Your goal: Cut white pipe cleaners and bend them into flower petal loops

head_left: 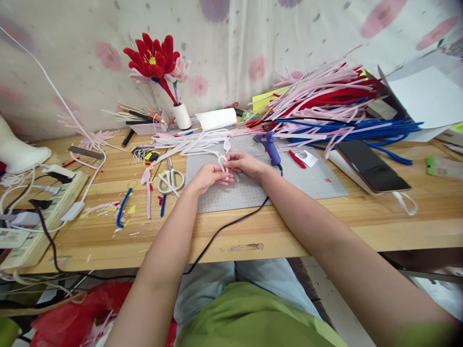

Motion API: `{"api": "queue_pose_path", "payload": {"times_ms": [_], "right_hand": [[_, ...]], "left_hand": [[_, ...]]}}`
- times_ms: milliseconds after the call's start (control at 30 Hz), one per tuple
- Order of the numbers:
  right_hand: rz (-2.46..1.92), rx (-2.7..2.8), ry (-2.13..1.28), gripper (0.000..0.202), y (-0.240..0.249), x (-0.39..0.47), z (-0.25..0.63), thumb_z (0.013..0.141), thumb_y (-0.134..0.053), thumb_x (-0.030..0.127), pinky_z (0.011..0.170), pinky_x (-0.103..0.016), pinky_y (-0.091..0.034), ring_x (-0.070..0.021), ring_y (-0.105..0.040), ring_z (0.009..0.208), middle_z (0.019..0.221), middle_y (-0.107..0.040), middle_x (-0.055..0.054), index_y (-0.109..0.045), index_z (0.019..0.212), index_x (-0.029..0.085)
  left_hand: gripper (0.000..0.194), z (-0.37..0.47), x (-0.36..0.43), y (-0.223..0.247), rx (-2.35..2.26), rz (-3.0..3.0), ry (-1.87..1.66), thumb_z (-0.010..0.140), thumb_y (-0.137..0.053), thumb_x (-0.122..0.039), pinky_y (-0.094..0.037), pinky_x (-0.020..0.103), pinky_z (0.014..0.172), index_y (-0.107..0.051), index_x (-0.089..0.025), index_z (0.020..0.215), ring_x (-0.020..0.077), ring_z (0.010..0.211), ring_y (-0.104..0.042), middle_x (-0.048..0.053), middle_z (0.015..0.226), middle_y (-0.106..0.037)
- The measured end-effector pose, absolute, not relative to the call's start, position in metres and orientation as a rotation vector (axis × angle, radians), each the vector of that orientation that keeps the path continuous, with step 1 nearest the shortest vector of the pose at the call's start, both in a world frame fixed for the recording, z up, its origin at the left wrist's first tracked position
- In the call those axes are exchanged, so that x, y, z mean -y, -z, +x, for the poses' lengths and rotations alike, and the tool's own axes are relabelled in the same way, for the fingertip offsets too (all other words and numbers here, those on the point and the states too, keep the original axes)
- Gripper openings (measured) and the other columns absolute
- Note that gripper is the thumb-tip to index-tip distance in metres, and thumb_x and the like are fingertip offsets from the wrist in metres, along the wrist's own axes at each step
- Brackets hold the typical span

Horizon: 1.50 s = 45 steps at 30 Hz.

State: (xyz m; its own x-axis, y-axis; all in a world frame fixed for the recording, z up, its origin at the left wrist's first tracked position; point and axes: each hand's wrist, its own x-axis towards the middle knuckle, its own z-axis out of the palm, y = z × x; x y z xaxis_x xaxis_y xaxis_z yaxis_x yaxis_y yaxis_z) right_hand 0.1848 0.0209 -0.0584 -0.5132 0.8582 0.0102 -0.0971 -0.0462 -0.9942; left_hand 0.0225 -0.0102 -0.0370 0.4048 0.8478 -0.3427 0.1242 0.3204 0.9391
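Over the grey cutting mat (253, 193), my left hand (210, 178) and my right hand (243, 163) meet at a white pipe cleaner (222, 163) bent into a loop. Fingers of both hands are closed on it; part of it is hidden behind them. Just beyond lies a small pale petal-shaped piece (226, 145). White pipe cleaners (195, 144) are heaped past my left hand. A purple glue gun (270, 148) rests to the right of my right hand. Scissors with pale green handles (171, 177) lie left of my left hand.
A red pipe-cleaner flower (154, 60) stands in a white holder (182, 116). Pink, red and blue pipe cleaners (325, 106) pile up at the back right, near a phone (372, 166). A power strip (54, 212) sits at left. A black cord (224, 226) crosses the table's front.
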Motion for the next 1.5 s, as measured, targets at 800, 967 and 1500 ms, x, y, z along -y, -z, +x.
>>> {"api": "queue_pose_path", "payload": {"times_ms": [800,967,1500], "right_hand": [[-0.861,1.163,-1.648,0.026,0.054,-0.021,0.176,0.066,-0.070,0.033,0.040,-0.017,-0.020,-0.0035,-0.032,0.043,0.050,-0.042,0.007,-0.050,0.070,0.016],[-0.706,1.113,-1.939,0.022,0.054,-0.022,0.189,0.069,-0.069,0.024,0.052,-0.018,-0.040,-0.0061,-0.047,0.056,0.068,-0.057,0.001,-0.063,0.087,0.013],[-0.667,1.106,-1.962,0.016,0.058,-0.023,0.186,0.071,-0.069,0.026,0.053,-0.019,-0.042,-0.0082,-0.052,0.060,0.075,-0.064,-0.003,-0.065,0.081,0.014]], "left_hand": [[0.024,0.026,0.010,0.042,-0.996,1.133,-0.642,0.063,-0.074,-0.013,-0.052,0.026,0.071,-0.062,-0.009,0.084,0.0132,0.069,-0.067,0.007,0.077,-0.070],[0.030,0.020,0.008,0.043,-0.888,1.123,-0.595,0.064,-0.074,-0.016,-0.052,0.020,0.065,-0.063,-0.010,0.091,0.0117,0.069,-0.067,0.008,0.081,-0.071],[0.030,0.022,0.009,0.044,-0.860,1.115,-0.572,0.065,-0.072,-0.014,-0.052,0.022,0.064,-0.063,-0.011,0.093,0.0120,0.066,-0.067,0.005,0.076,-0.070]]}}
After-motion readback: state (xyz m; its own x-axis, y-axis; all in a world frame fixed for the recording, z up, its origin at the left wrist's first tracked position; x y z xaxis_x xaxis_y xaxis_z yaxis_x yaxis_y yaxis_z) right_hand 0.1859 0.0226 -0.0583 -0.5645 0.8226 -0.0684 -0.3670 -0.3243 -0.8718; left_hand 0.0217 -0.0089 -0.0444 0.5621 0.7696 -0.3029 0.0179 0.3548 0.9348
